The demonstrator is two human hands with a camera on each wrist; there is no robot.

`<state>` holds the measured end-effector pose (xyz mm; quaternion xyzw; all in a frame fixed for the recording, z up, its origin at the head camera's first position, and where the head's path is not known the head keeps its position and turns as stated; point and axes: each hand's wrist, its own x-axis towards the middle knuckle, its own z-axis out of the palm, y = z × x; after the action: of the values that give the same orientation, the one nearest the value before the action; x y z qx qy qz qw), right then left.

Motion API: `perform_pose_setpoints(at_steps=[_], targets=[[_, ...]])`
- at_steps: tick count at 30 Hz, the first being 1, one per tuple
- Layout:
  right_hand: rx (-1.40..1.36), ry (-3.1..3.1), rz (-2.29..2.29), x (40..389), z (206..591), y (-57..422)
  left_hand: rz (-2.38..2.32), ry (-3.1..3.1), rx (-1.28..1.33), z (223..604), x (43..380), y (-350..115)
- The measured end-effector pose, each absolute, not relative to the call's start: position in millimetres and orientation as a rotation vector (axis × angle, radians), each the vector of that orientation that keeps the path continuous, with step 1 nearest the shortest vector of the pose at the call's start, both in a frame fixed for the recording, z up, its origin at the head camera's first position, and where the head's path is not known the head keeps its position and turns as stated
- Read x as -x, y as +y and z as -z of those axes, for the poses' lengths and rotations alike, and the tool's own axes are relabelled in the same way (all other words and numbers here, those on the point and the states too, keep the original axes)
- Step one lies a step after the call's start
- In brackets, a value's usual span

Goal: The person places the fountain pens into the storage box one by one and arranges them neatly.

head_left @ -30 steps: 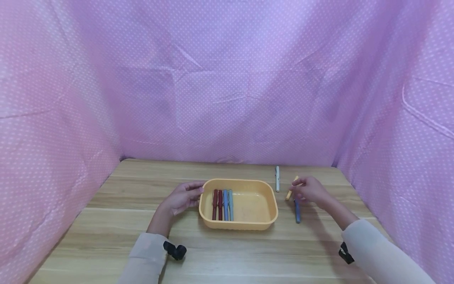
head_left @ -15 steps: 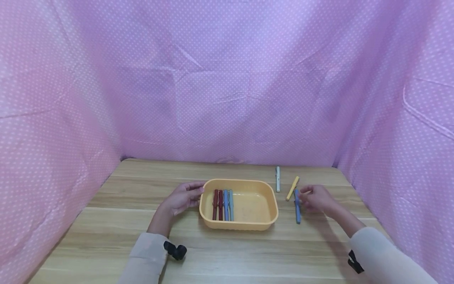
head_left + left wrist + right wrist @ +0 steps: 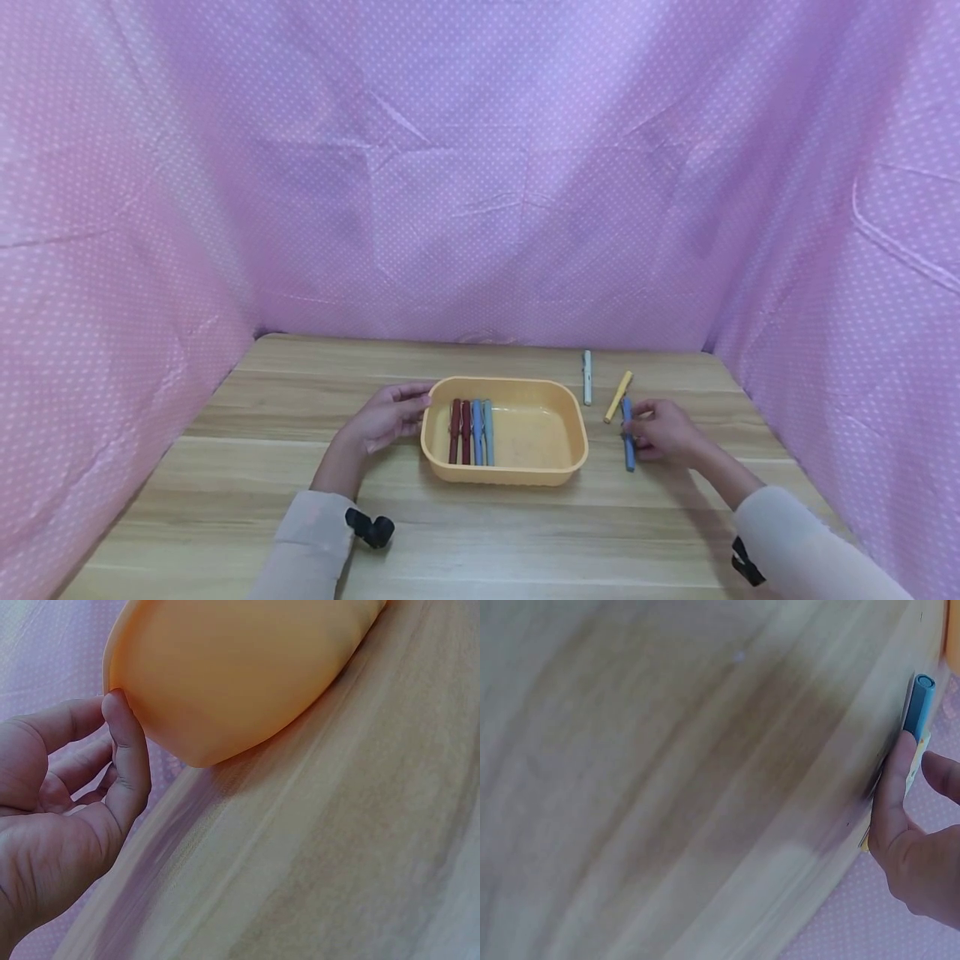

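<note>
In the head view a yellow plastic basket [image 3: 510,477] stands mid-table, with two dark red pens [image 3: 461,433], a blue pen [image 3: 477,433] and a light teal pen [image 3: 489,433] side by side in its left half. My left hand [image 3: 386,417] holds the basket's left rim between thumb and index finger; the left wrist view shows the thumb tip at the rim. My right hand [image 3: 663,433] reaches over another blue pen [image 3: 629,460] lying on the table. In the right wrist view the thumb lies against that pen, while the index finger stands a little apart from it.
A yellow pen [image 3: 618,397] lies slanted, close beside the blue pen's far end. Farther back is a white pen [image 3: 587,377], right of the basket. Pink dotted curtain [image 3: 480,208] encloses the wooden table [image 3: 480,533] at the back and both sides.
My right hand has left the yellow pen, drawn back to the right, then come in over the blue pen on the table. The left hand and the basket have stayed put.
</note>
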<state>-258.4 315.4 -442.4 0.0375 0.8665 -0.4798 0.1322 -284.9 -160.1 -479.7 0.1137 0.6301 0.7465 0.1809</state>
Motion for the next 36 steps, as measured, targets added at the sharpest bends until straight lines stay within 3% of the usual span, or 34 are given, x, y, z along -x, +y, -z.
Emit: perform_pose_setpoints(at_steps=[19,36], targets=[[-0.265,2.594,1.402,261.8,448.8,303.8,-2.109,1.787,-0.328,480.7,286.7,-161.6],[-0.206,2.523,1.505,254.7,441.5,304.2,-2.111,1.787,-0.296,479.7,284.8,-158.6]])
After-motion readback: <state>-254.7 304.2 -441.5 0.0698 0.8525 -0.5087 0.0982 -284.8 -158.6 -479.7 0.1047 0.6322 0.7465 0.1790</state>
